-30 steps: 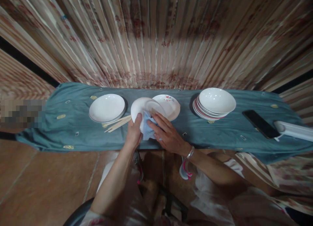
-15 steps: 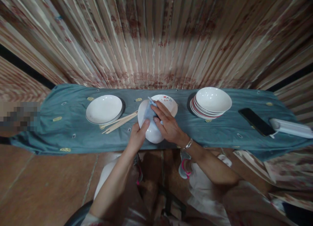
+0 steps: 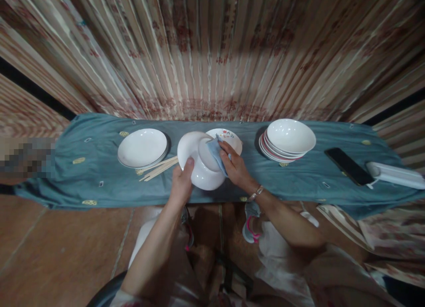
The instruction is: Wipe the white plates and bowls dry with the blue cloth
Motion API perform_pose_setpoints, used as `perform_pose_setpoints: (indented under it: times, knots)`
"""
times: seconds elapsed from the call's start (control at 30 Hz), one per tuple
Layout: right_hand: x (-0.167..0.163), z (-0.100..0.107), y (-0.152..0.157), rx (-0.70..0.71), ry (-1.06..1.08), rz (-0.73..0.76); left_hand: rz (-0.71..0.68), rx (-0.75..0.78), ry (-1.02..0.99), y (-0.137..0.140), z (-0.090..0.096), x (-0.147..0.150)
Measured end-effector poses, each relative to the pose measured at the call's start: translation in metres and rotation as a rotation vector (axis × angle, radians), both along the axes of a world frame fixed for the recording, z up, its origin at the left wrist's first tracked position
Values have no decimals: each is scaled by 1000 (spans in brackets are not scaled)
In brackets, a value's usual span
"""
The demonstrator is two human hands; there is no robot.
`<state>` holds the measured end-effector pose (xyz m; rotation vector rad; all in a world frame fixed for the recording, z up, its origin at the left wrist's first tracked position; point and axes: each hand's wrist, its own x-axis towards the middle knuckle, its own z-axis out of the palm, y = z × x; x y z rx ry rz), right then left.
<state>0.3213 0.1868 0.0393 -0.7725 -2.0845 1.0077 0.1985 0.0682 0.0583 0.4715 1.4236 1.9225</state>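
A white plate is held up over the middle of the table, tilted, with its underside and raised foot ring towards me. My left hand grips its left edge, thumb across the underside and the other fingers hidden behind. My right hand is closed on a light blue cloth and presses it against the plate's right side. Partly covered behind the held plate is another white dish with a red flower pattern.
Stacked white plates stand at left, beside several pale chopsticks. White bowls, some red-banded, are stacked at right. Farther right lie a black phone and a white device. A patterned curtain hangs behind the green tablecloth.
The plate has turned and shifted left, bringing its foot ring into view. My right hand and the cloth have moved right and down, to the plate's right side.
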Motion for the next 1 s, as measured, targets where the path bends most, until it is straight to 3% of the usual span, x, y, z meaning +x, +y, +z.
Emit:
perform_pose_setpoints:
  times: [0.13,0.3,0.53,0.8,1.0]
  knots:
    - [-1,-10,-14,-66,42,-27,87,89,-38,4,10,-2]
    - [0,-18,-35,-4,33,35,132,163,-52,6,11,-9]
    - [4,-14,-48,167,-27,143,125,181,-57,6,12,-11]
    - [4,-7,-52,472,-73,244,127,124,-13,7,9,-9]
    - [2,2,-50,600,-48,293,9,26,121,2,-5,-11]
